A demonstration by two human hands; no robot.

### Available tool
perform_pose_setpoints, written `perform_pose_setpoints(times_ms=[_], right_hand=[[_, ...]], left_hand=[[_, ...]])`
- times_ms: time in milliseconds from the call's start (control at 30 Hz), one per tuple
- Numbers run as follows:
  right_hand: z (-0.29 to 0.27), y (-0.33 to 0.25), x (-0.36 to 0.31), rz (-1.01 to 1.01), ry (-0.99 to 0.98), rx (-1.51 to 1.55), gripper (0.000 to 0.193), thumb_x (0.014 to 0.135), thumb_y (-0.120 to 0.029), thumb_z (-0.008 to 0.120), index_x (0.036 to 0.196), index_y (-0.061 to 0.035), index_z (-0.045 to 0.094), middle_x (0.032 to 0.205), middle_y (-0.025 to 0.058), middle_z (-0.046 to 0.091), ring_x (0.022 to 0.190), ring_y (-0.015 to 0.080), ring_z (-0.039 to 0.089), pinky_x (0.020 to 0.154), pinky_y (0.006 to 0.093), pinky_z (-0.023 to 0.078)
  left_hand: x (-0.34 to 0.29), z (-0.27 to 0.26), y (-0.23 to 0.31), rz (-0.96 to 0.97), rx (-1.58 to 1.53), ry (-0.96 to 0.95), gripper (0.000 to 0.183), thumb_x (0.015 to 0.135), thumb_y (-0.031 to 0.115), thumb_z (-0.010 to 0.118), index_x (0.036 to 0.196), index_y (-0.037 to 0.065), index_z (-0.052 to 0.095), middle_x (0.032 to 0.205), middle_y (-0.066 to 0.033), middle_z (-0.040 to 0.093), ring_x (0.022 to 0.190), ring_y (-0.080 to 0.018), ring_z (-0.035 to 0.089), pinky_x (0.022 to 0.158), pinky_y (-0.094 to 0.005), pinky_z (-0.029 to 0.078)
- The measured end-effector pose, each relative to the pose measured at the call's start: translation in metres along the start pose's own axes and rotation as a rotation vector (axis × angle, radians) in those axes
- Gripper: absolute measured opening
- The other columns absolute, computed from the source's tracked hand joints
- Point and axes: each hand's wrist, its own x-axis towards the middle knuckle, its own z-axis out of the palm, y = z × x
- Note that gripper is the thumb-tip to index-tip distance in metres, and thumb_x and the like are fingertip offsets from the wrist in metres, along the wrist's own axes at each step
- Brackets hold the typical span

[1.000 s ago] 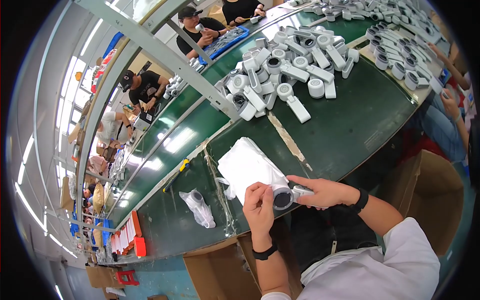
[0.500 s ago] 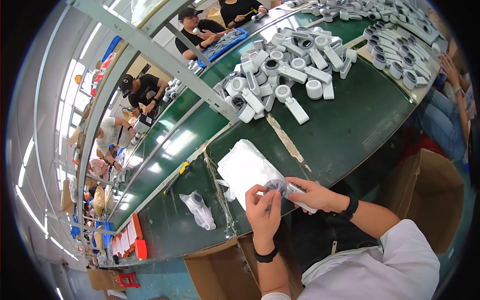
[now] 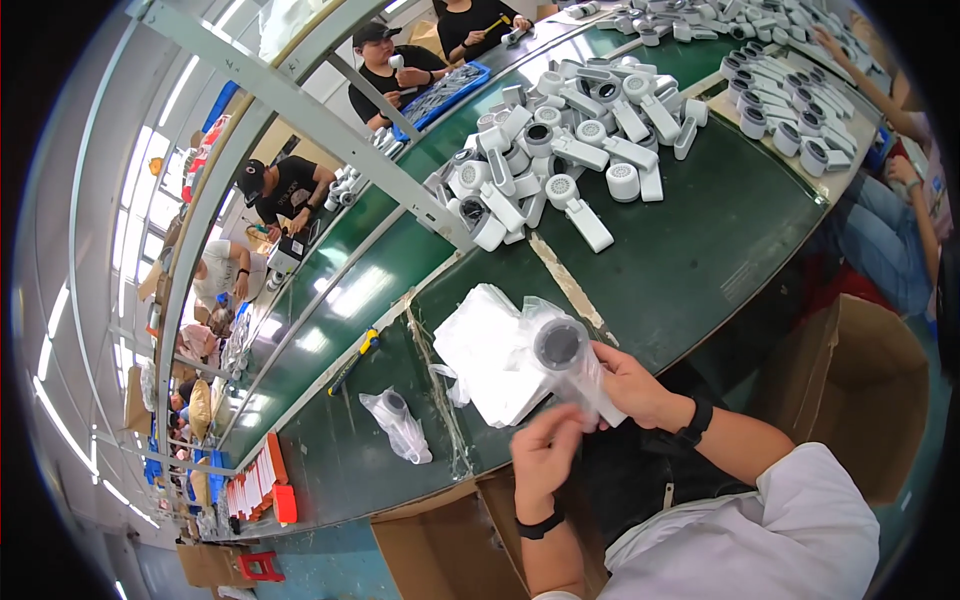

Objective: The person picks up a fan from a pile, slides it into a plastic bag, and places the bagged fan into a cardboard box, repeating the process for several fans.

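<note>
My right hand [image 3: 640, 388] grips a white handheld device [image 3: 558, 343] with a round, grey-faced head, which sits inside a clear plastic bag [image 3: 592, 385]. The head points away from me, over a stack of white plastic bags [image 3: 478, 340] on the table. Close to the lower end of the bagged device is my left hand [image 3: 545, 450]. Its fingers are bent and smeared by motion, so whether they pinch the bag is unclear. Another bagged device [image 3: 397, 425] lies to the left of the stack.
Many loose white devices [image 3: 570, 140] are heaped on the green table [image 3: 700, 260]. A yellow-and-black utility knife [image 3: 355, 360] lies left. Cardboard boxes [image 3: 445, 545] stand below the front edge. A metal frame [image 3: 330, 140] crosses the far side. Co-workers sit across and at right.
The bagged device's head has turned into view, pointing away over the stack. My left hand has moved off the head, down toward the lower end. My right hand keeps its grip.
</note>
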Motion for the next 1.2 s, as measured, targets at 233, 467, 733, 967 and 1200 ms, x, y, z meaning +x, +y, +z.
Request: perform_pose_setpoints(times_ms=[233,467,733,967,1200], right_hand=[[0.027,0.027,0.010,-0.413,0.130,-0.046,0.031,0.100,-0.011,0.046,0.131,-0.0035,0.050,0.119,0.0059,0.060,0.104,0.0140,0.058,0.091,0.0264,0.045],[0.019,0.012,0.012,-0.748,0.412,-0.541,0.021,0.095,-0.004,0.049,0.109,-0.0014,0.064,0.097,0.0080,0.059,0.084,0.0150,0.056,0.074,0.0267,0.045],[0.013,0.030,0.007,-0.839,0.357,-0.652,0.011,0.089,0.001,0.059,0.098,0.0012,0.066,0.081,0.0058,0.060,0.062,0.0090,0.052,0.055,0.0232,0.041],[0.005,0.039,0.008,-0.780,0.350,-0.626,0.008,0.086,0.000,0.061,0.092,0.0006,0.067,0.077,0.0052,0.060,0.060,0.0085,0.051,0.053,0.0232,0.039],[-0.026,0.033,0.017,-0.667,0.308,-0.682,0.009,0.088,-0.007,0.065,0.091,0.0005,0.068,0.072,0.0025,0.062,0.061,0.0060,0.051,0.055,0.0229,0.041]], left_hand=[[0.008,0.025,-0.024,-0.298,-0.517,0.173,0.049,0.097,0.007,0.054,0.142,0.003,0.034,0.135,-0.0107,0.050,0.120,-0.0200,0.052,0.097,-0.0337,0.046],[0.003,0.008,-0.032,-0.218,-0.837,-0.056,0.051,0.096,0.017,0.060,0.141,0.009,0.037,0.133,-0.0133,0.052,0.109,-0.0254,0.060,0.072,-0.0388,0.054],[0.001,-0.012,-0.025,-0.123,-0.824,0.159,0.050,0.097,0.023,0.059,0.140,0.011,0.037,0.127,-0.0131,0.055,0.099,-0.0268,0.062,0.068,-0.0387,0.052],[-0.011,-0.034,-0.025,-0.026,-0.779,0.296,0.039,0.097,0.020,0.058,0.131,0.005,0.045,0.118,-0.0119,0.060,0.091,-0.0261,0.062,0.064,-0.0365,0.051],[-0.048,-0.146,0.002,0.074,0.040,1.113,0.025,0.091,0.009,0.065,0.113,-0.003,0.060,0.095,-0.0091,0.066,0.072,-0.0162,0.064,0.052,-0.0265,0.050]])
